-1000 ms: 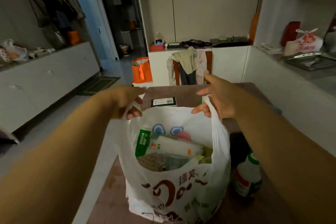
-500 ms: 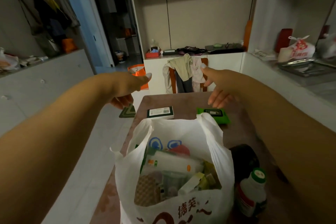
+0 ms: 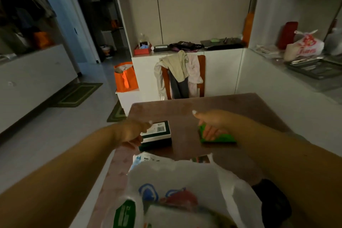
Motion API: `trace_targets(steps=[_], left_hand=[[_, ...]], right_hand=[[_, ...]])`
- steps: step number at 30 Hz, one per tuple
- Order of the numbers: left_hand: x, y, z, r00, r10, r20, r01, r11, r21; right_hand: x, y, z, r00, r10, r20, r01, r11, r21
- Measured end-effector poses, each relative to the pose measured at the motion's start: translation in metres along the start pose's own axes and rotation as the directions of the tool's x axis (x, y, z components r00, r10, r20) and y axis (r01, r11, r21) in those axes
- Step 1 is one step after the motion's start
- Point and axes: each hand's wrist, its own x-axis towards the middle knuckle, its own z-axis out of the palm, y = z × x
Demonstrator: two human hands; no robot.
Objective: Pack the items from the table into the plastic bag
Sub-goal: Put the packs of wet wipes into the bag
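Observation:
The white plastic bag (image 3: 185, 177) stands open at the near edge of the brown table (image 3: 231, 105), filled with several packets. Beyond it lies a flat box (image 3: 158, 133) with a white barcode label and dark green sides. My left hand (image 3: 132, 132) grips its left edge, thumb on top and fingers curled under. To the right lies a green packet (image 3: 221, 139). My right hand (image 3: 210, 124) has its fingers down on the packet's left part, with the thumb raised clear of it.
A dark round object (image 3: 272, 205) sits on the table right of the bag. A chair draped with clothes (image 3: 180, 74) stands at the table's far side. An orange bag (image 3: 125, 77) sits on a low white stand to the left.
Both hands let go of the bag's handles and reached forward and down. The left hand now holds the box and the right hand touches the green packet. The view has moved forward over the bag.

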Motion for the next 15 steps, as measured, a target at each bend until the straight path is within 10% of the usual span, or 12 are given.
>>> trace_targets(steps=[10, 15], left_hand=[[0.076, -0.064, 0.033, 0.980, -0.194, -0.052, 0.196, 0.980, 0.032], [0.094, -0.101, 0.040, 0.888, -0.391, 0.241, 0.431, 0.891, -0.145]], right_hand=[[0.078, 0.014, 0.083, 0.946, 0.095, 0.310, -0.138, 0.983, 0.119], [0.091, 0.016, 0.115, 0.902, 0.130, 0.412, -0.190, 0.976, 0.109]])
